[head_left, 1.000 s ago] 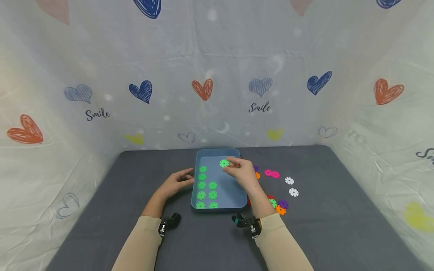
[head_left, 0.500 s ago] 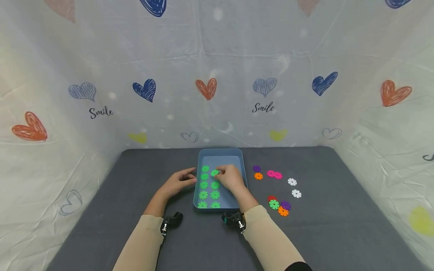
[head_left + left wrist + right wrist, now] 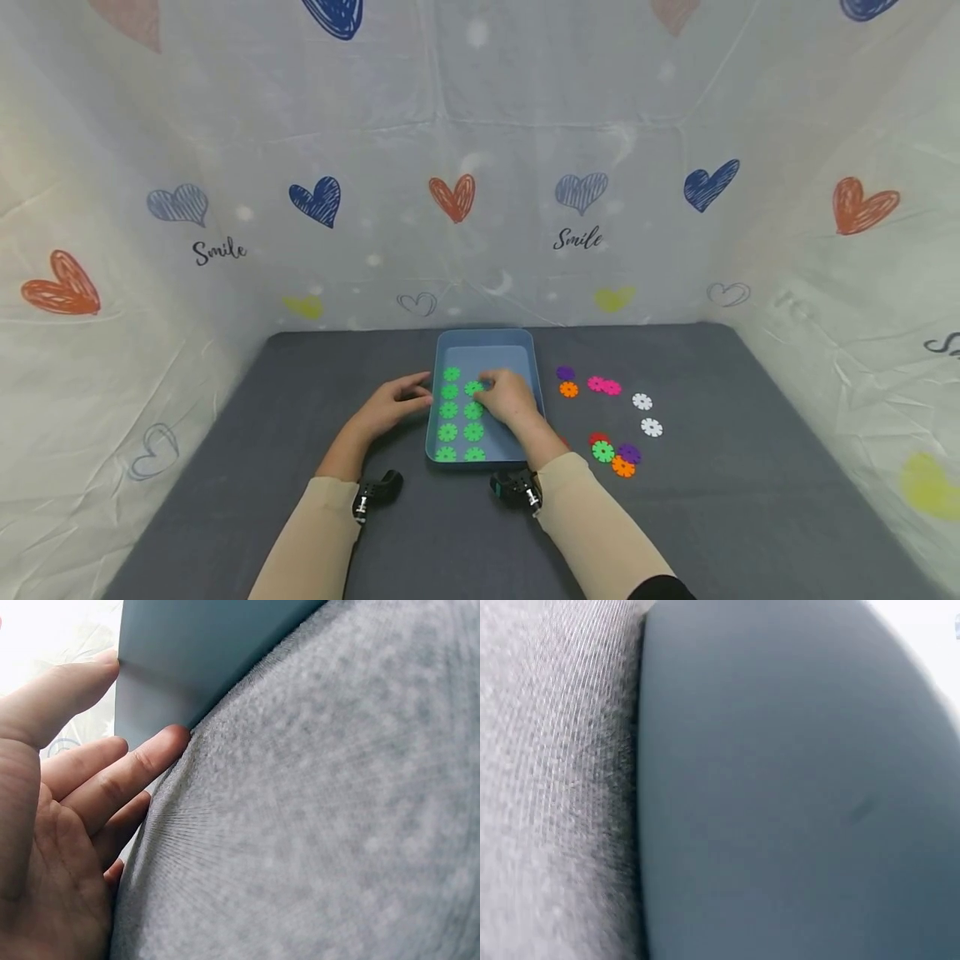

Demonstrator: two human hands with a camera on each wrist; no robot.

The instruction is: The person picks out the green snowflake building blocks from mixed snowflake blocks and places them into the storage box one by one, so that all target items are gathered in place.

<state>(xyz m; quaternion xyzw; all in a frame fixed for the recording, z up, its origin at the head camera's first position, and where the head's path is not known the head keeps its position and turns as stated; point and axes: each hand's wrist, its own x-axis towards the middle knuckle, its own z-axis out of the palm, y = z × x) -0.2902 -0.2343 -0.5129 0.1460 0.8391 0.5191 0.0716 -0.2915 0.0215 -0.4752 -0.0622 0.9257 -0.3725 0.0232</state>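
Observation:
A blue tray (image 3: 501, 336) lies on the grey cloth, with two columns of green notched snowflake discs (image 3: 447, 410) in its left part. My right hand (image 3: 512, 398) reaches into the tray, thumb and index finger pinching the green snowflake disc (image 3: 472, 387) at the far end of the second column. In the right wrist view only the tray's wall (image 3: 780, 787) and cloth show; the fingers are out of sight. My left hand (image 3: 390, 406) is beside the tray's left side, fingers loosely extended. In the left wrist view its fingertips (image 3: 177, 736) are against the tray's outer wall.
Right of the tray lie loose discs: purple (image 3: 565, 373), orange (image 3: 568, 389), pink (image 3: 603, 386) and white (image 3: 652, 427). Nearer, a cluster holds red, green (image 3: 603, 452), purple and orange (image 3: 623, 467) discs. A patterned curtain (image 3: 510, 167) stands behind the table.
My right hand has come left and down into the tray with the green disc, then drawn it slightly nearer, towards the second column. My left hand has stayed put.

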